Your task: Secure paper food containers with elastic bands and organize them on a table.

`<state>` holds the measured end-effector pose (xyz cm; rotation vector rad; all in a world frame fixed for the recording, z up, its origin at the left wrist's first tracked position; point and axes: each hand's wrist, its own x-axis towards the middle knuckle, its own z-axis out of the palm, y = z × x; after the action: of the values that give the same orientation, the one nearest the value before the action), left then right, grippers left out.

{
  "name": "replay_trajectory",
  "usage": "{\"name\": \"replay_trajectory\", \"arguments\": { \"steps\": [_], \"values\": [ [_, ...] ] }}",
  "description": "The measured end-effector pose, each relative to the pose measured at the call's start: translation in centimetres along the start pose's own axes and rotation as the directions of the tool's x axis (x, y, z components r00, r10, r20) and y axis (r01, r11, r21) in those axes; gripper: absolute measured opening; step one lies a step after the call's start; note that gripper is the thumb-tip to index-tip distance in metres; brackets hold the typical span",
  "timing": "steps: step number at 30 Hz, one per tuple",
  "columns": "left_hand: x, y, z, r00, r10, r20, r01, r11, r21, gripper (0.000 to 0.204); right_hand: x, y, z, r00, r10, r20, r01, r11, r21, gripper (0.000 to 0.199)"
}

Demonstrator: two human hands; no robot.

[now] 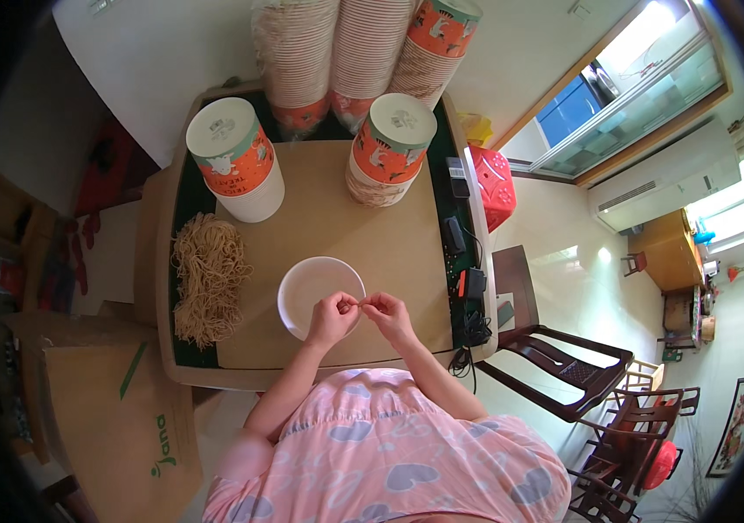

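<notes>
Apparently Unfinished Fingerwork

Left hand [334,317] and right hand [390,315], each grip pinched closed, meet near the white tub [312,286] on the surface [389,248]; anything held is indiscernible. Cord heap [210,279] and stacked cups [389,146] lie beyond; finished work is indistinguishable.

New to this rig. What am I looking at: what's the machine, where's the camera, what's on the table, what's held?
No machine: these are a person's own bare hands, left hand and right hand. The single picture comes from a wide fisheye camera on the head, looking down, so straight edges bend. On the table are a white bowl in front of the person, a beige strand bundle to its left, and upside-down paper cup stacks beyond. The fingertips meet near the bowl's right edge; anything pinched there is too small to identify.
</notes>
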<state>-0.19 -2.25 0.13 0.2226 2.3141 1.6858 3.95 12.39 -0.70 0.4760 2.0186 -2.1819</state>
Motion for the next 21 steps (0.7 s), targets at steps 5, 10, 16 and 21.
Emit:
{"name": "replay_trajectory", "arguments": {
  "steps": [5,10,16,21],
  "values": [
    [0.0,-0.1,0.1,1.000,-0.025,0.001,0.025,0.999,-0.019,0.010,-0.1,-0.1,0.0,1.000,0.011,-0.008,-0.011,1.000,0.007,0.007],
    [0.2,-1.4,0.3,0.997,-0.025,0.080,0.037,0.989,-0.145,0.008,-0.3,-0.4,0.0,1.000,0.006,-0.010,-0.006,1.000,0.000,0.007],
    [0.6,-2.3,0.2,0.958,-0.202,0.205,0.273,0.863,-0.426,0.008,-0.2,-0.2,0.0,0.999,-0.037,-0.035,0.036,0.999,-0.036,0.009],
    [0.6,-3.4,0.4,0.977,-0.156,0.144,0.198,0.917,-0.347,0.009,-0.2,0.0,0.2,0.997,-0.071,-0.022,0.070,0.996,-0.048,0.009]
  ]
}}
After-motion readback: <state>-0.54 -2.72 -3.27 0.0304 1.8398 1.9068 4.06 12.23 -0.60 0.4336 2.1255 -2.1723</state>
